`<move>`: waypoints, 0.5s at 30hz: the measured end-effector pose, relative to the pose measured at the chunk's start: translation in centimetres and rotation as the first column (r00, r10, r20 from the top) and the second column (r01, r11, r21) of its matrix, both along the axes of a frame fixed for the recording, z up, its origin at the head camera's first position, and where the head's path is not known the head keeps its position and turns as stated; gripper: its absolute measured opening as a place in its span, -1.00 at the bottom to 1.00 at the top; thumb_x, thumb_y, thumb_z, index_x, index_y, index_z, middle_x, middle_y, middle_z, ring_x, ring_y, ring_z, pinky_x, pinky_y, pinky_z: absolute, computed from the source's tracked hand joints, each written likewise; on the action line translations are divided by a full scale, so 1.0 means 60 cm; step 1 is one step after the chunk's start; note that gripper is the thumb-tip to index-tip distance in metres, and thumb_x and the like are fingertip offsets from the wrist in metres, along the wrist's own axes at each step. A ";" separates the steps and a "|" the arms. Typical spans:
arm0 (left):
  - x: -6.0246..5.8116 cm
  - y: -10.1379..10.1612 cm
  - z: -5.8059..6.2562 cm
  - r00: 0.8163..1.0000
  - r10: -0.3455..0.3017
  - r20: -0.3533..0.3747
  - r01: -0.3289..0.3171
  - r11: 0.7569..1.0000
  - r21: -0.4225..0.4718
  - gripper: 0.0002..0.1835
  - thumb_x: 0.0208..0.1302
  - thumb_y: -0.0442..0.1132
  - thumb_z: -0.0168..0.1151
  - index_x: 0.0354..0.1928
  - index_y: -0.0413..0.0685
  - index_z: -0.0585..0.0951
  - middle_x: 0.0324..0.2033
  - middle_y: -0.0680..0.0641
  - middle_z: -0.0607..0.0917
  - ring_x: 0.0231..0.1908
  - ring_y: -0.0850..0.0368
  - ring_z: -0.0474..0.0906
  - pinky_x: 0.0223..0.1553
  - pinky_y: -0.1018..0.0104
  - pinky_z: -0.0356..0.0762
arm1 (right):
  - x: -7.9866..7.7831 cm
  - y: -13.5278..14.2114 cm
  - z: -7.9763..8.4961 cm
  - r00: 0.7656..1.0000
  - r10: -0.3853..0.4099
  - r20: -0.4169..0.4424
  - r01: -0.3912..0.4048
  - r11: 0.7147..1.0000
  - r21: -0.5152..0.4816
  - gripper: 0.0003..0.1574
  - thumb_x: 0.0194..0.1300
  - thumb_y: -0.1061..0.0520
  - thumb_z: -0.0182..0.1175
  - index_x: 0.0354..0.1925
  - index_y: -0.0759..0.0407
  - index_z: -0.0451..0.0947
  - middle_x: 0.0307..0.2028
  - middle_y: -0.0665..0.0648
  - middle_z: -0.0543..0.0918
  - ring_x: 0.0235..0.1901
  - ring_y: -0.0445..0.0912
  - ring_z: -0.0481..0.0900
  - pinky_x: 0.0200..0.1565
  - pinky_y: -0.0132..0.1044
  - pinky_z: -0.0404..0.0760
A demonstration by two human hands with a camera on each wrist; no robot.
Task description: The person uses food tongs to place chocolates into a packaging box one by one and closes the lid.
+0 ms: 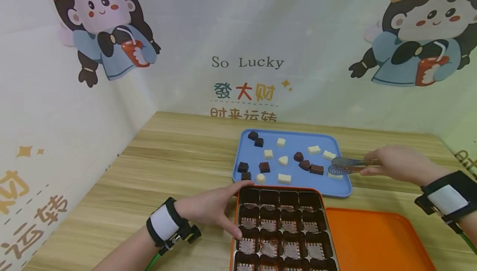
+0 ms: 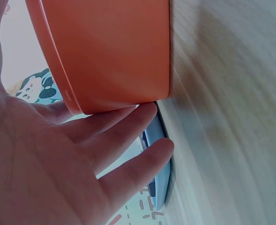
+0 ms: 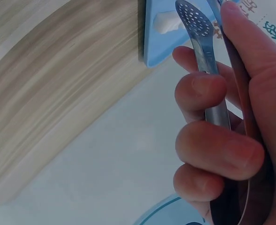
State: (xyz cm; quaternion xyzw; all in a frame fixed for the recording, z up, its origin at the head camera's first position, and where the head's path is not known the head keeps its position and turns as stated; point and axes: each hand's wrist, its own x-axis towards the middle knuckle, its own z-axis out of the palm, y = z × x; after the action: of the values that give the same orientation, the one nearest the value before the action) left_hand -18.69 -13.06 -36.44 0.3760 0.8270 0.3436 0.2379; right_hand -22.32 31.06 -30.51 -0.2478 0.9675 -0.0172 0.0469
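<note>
Head view. The left hand [image 1: 208, 206], lower centre, rests with fingers extended against the left side and upper-left corner of an orange box [image 1: 288, 224] divided into dark compartments, at bottom centre. The right hand [image 1: 400, 165], at right, grasps tongs [image 1: 348, 161], whose perforated tips lie over the right edge of a blue tray [image 1: 302, 137]; the lower tip overlaps a white piece, contact indeterminable. Dark pieces [image 1: 264, 167] and white pieces [image 1: 284, 178] are scattered across this tray, right of centre. An orange tray [image 1: 372, 238] occupies the lower right, beside the box. All stand on a wooden table [image 1: 179, 155] before a printed cloth [image 1: 186, 30].

Left wrist view. Fingers lie straight, touching the box wall at upper centre; the blue tray's edge shows beyond them.

Right wrist view. Fingers curl round the tongs at right, the blades apart; at top centre, a white piece lies near the tray corner.
</note>
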 end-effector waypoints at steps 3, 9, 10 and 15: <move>0.000 0.000 0.002 1.000 0.002 0.007 -0.002 1.000 0.002 0.17 -0.21 0.20 0.38 0.40 0.23 -0.13 0.36 -0.01 0.02 0.29 0.14 -0.04 0.20 0.19 0.05 | -0.001 0.001 0.000 1.000 0.019 0.003 -0.019 1.000 0.019 -0.46 0.03 -0.33 0.16 -0.28 0.07 0.61 -0.45 -0.09 0.56 -0.53 -0.23 0.39 -0.42 -0.26 0.50; 0.000 0.001 0.003 1.000 0.005 0.016 -0.005 1.000 0.004 0.17 -0.21 0.19 0.38 0.40 0.23 -0.13 0.35 0.00 0.03 0.30 0.14 -0.04 0.20 0.18 0.04 | 0.000 0.003 -0.007 1.000 0.030 0.008 -0.031 0.999 0.031 -0.57 0.02 -0.29 0.20 -0.36 -0.01 0.60 -0.52 -0.15 0.47 -0.56 -0.23 0.32 -0.52 -0.33 0.39; 0.000 0.001 0.003 1.000 0.005 0.017 -0.005 1.000 0.005 0.17 -0.21 0.19 0.38 0.40 0.23 -0.13 0.35 0.00 0.03 0.30 0.14 -0.04 0.20 0.18 0.04 | 0.001 0.003 -0.009 0.999 0.032 0.007 -0.032 0.999 0.031 -0.59 0.03 -0.28 0.19 -0.37 -0.02 0.60 -0.53 -0.16 0.46 -0.57 -0.23 0.31 -0.52 -0.34 0.38; -0.001 0.001 0.003 1.000 0.003 0.016 -0.003 1.000 0.005 0.16 -0.20 0.19 0.38 0.40 0.23 -0.13 0.35 0.00 0.05 0.29 0.13 -0.03 0.20 0.18 0.06 | 0.002 0.004 -0.014 0.999 0.053 0.003 -0.053 0.999 0.005 -0.70 0.08 -0.22 0.18 -0.44 -0.06 0.56 -0.58 -0.17 0.41 -0.60 -0.26 0.28 -0.54 -0.34 0.33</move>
State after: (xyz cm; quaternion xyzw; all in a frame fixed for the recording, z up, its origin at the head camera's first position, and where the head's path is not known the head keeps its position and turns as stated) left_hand -18.72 -13.03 -36.29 0.3726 0.8248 0.3490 0.2432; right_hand -22.22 31.33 -31.36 -0.2734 0.9605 -0.0136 0.0493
